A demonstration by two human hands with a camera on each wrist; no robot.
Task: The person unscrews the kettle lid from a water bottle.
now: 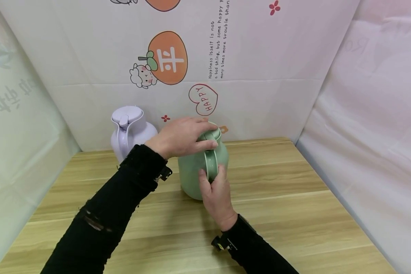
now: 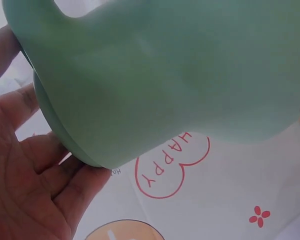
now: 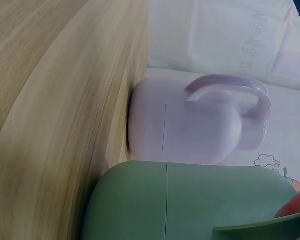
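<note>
A green thermos jug (image 1: 191, 175) stands upright on the wooden table. My right hand (image 1: 219, 196) grips its handle (image 1: 211, 164), thumb on the left side. Over the top, my left hand (image 1: 185, 137) holds the lid (image 1: 210, 134) between thumb and fingers. In the left wrist view, fingertips of the left hand (image 2: 50, 170) touch the rim at the green jug's top. The right wrist view shows the green jug's lower body (image 3: 190, 200) close up, with only bits of the right hand's fingers at the edge. The palm side of that hand is hidden.
A lilac thermos jug (image 1: 148, 132) stands behind and left of the green one, partly hidden by the left forearm. A printed white cloth (image 1: 260, 87) hangs behind the table (image 1: 270, 182), with pale sheets at both sides.
</note>
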